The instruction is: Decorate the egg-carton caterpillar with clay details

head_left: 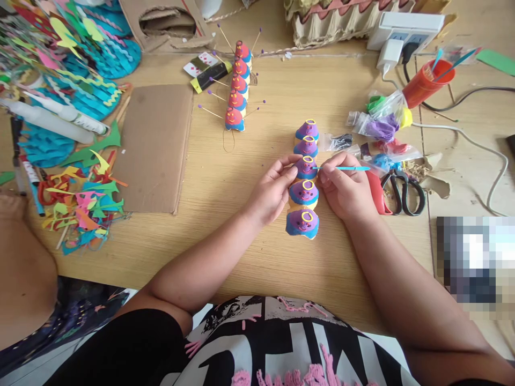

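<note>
A row of purple and blue clay-covered egg-carton bumps [303, 194] stands upright on the page of the table in front of me, each with a yellow ring on top and a small face. My left hand [277, 187] grips the row at its left side, near the middle bump. In my right hand [341, 179] a thin blue tool [354, 168] is pinched, its tip touching the middle bump's face. My right fingers are close to the row's right side.
A red and blue bump row [237, 99] with stick feelers lies beyond, beside cardboard [155, 147]. Paper scraps [86, 206] are at left. Bagged clay [382, 126], black-handled scissors [404, 195], a red cup [428, 83] and a power strip [410, 27] are at right. Another person's arm [24, 257] rests at far left.
</note>
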{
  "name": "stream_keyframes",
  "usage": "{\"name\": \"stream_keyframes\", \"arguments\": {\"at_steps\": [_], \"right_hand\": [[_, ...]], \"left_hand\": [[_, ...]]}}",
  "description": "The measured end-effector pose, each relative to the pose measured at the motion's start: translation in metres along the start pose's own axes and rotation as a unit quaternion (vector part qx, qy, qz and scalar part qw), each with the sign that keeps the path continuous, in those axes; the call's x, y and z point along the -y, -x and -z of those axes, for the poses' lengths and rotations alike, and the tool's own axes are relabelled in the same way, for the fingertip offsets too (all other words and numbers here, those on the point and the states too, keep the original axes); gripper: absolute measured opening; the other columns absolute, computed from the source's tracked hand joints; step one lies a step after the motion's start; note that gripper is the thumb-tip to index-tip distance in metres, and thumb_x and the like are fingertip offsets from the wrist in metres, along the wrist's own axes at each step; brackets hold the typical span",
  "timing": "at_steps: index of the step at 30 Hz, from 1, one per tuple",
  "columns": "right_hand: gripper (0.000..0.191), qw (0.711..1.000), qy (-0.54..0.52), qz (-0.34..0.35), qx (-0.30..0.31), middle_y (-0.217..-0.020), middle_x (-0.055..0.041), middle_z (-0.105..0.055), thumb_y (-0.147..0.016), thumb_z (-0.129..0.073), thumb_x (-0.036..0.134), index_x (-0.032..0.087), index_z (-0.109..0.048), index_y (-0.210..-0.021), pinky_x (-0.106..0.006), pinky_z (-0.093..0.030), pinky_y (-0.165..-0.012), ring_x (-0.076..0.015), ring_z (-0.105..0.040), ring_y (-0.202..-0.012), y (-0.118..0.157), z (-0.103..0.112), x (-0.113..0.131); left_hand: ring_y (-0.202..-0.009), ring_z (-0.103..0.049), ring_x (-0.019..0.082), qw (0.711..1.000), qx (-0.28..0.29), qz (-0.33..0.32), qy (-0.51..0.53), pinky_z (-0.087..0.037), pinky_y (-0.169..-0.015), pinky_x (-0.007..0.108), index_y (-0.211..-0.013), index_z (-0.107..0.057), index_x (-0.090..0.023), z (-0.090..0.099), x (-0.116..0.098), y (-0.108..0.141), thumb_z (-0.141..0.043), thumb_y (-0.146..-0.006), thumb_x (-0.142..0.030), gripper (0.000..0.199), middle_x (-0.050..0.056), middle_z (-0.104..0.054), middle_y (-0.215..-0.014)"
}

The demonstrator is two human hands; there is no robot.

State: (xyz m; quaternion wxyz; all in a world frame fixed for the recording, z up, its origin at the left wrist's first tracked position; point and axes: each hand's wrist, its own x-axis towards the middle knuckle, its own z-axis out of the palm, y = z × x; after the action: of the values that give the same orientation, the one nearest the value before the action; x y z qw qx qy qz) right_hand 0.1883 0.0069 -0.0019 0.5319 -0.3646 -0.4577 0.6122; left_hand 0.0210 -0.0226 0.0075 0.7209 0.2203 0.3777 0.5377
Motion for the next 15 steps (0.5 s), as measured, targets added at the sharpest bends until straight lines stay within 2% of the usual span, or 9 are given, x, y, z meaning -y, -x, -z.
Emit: {"name": "stream_keyframes", "arguments": {"at_steps": [6, 10, 15], "right_hand": [[0.040, 1.000, 0.002, 0.022, -0.008, -0.062, 0.0073, -0.044, -0.085, -0.083, 0.049, 0.026, -0.051, -0.078, -0.028, -0.041, -0.055, -0.0106, -0.044, -0.055, -0.0016, 0.0003, 0.0029], [0.043, 0.999, 0.018, 0.032, -0.012, -0.064, 0.0057, -0.050, -0.079, -0.089, 0.054, 0.026, -0.056, -0.077, -0.029, -0.040, -0.056, -0.0113, -0.044, -0.058, 0.0005, 0.0008, 0.0002], [0.043, 0.991, 0.099, 0.084, -0.038, -0.076, 0.0015, -0.057, -0.078, -0.090, 0.059, 0.026, -0.062, -0.077, -0.033, -0.048, -0.067, -0.0149, -0.053, -0.071, 0.0036, 0.0000, -0.0010]], "left_hand": [[-0.111, -0.075, 0.017, 0.998, -0.017, -0.053, -0.019, -0.056, -0.106, 0.034, -0.111, -0.074, -0.026, -0.0034, 0.0042, 0.0026, -0.070, -0.098, -0.020, 0.015, -0.001, -0.078, -0.112], [-0.116, -0.074, 0.017, 0.996, -0.022, -0.078, -0.038, -0.054, -0.109, 0.033, -0.113, -0.074, -0.026, -0.0035, 0.0072, 0.0039, -0.077, -0.094, -0.026, 0.020, 0.000, -0.078, -0.114], [-0.118, -0.074, 0.019, 0.989, -0.042, -0.120, -0.072, -0.052, -0.113, 0.033, -0.118, -0.073, -0.026, -0.0018, 0.0087, 0.0047, -0.080, -0.093, -0.029, 0.026, 0.001, -0.079, -0.111]]}}
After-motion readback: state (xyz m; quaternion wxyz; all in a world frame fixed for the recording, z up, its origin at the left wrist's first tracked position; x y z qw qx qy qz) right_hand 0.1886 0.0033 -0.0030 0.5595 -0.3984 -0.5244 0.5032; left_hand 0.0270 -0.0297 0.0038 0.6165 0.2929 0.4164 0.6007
